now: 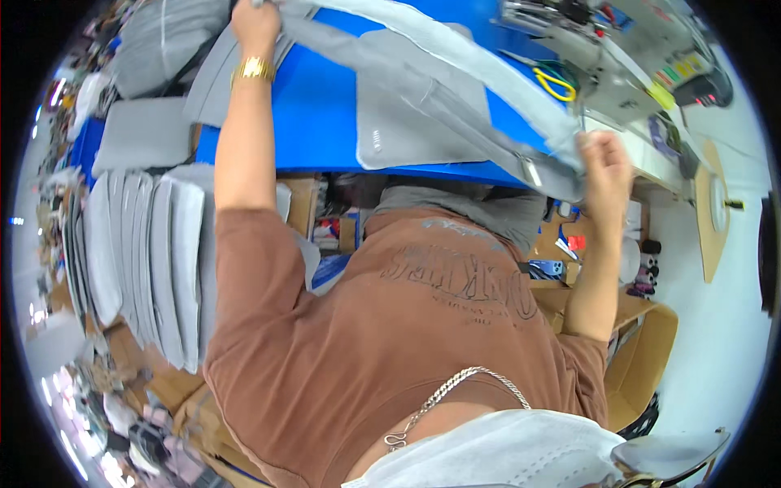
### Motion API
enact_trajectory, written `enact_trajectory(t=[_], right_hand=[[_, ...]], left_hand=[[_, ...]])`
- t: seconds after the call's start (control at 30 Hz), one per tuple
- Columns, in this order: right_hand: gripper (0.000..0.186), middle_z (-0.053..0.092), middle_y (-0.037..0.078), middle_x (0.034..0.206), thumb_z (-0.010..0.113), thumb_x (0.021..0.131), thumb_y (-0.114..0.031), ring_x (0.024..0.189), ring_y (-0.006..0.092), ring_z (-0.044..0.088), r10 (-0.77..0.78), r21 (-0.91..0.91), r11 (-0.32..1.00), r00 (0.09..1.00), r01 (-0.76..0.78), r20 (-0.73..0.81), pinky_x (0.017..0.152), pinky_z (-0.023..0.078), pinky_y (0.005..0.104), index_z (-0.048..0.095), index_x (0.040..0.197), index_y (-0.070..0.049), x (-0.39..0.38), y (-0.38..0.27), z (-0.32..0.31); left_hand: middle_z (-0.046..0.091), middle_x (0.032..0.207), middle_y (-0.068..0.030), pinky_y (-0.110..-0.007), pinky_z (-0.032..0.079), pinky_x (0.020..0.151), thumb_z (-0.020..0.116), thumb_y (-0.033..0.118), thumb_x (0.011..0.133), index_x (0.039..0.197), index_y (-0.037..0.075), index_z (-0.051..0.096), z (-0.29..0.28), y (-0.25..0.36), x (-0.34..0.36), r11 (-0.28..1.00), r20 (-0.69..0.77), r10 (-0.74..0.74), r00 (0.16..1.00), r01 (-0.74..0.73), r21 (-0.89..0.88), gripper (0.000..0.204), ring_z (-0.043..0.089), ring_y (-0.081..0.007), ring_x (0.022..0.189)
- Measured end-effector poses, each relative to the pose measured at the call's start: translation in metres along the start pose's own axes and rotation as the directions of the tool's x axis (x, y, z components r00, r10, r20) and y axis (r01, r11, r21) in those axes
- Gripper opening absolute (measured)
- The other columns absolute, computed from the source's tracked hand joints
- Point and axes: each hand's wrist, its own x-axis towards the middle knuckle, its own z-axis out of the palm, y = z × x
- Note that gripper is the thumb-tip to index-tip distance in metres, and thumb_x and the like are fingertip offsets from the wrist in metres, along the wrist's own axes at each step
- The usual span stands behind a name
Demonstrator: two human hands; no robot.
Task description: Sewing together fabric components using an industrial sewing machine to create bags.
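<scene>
A long grey fabric strip [423, 102] is stretched across in front of me, with a pale underside and what looks like a zipper pull near its right end. My left hand [257, 26], with a gold band at the wrist, is closed on its far left end at the picture's top edge. My right hand [606, 163] pinches the right end, its fingers slightly blurred. Beneath the strip, a flat grey panel [381, 130] with rounded corners lies on the blue tabletop [317, 106].
A sewing machine [630, 77] stands at the far right, with yellow-handled scissors [555, 84] beside it. Grey panels [146, 260] are stacked on my left, near a grey padded piece [145, 134]. An open cardboard box [647, 358] sits low on my right.
</scene>
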Motion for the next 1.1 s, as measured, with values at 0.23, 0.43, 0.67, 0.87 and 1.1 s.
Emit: enact_trajectory(t=[0.23,0.43,0.67,0.87,1.1], right_hand=[[0.032,0.07,0.003,0.085,0.071,0.091,-0.016,0.072,0.0044,0.056,0.338,0.29,0.782,0.766,-0.552,0.546,0.066,0.044,0.0231,0.059,0.118,-0.003,-0.025,0.038,0.11],[0.024,0.064,0.0,0.072,0.072,0.089,-0.019,0.07,0.0047,0.057,0.544,-0.003,0.755,0.624,-0.655,0.561,0.062,0.048,0.0247,0.06,0.101,-0.003,-0.004,0.069,0.115],[0.066,0.073,0.012,0.097,0.075,0.086,-0.034,0.085,0.0129,0.068,0.589,0.114,0.67,0.62,-0.733,0.518,0.062,0.053,0.0264,0.052,0.132,0.007,0.035,0.09,0.118],[0.07,0.068,0.006,0.085,0.08,0.079,-0.027,0.076,0.0145,0.066,0.48,0.127,0.808,0.768,-0.575,0.424,0.064,0.05,0.0293,0.05,0.132,0.008,0.044,0.096,0.15],[0.06,0.063,0.012,0.083,0.078,0.077,-0.02,0.071,0.0269,0.062,0.143,-0.226,0.969,0.975,-0.103,0.172,0.065,0.05,0.0369,0.054,0.129,-0.004,0.025,0.089,0.152]], left_hand=[[0.058,0.127,-0.025,-0.043,0.041,0.105,0.054,0.003,0.082,0.124,0.0,0.057,0.078,0.012,0.049,0.936,0.168,0.177,0.97,-0.219,0.277,0.042,0.053,-0.0411,0.12],[0.056,0.132,-0.0223,-0.047,0.037,0.11,0.064,0.011,0.086,0.126,0.001,0.057,0.158,0.028,-0.076,0.972,0.572,0.186,0.799,-0.235,0.013,0.042,0.049,-0.0382,0.128],[0.064,0.125,-0.0153,-0.042,0.046,0.099,0.063,0.019,0.089,0.112,0.004,0.066,0.146,0.032,-0.188,0.995,0.556,0.067,0.829,-0.096,0.024,0.028,0.06,-0.0358,0.113],[0.068,0.108,-0.0099,-0.042,0.046,0.095,0.063,0.015,0.089,0.105,0.006,0.069,0.126,0.072,-0.147,0.866,0.354,-0.349,0.868,0.443,-0.231,0.019,0.063,-0.0281,0.102],[0.065,0.111,-0.0153,-0.044,0.042,0.103,0.068,0.013,0.085,0.106,0.004,0.067,0.123,0.13,-0.085,0.775,0.696,0.617,0.368,-0.438,-0.455,0.022,0.056,-0.0349,0.116]])
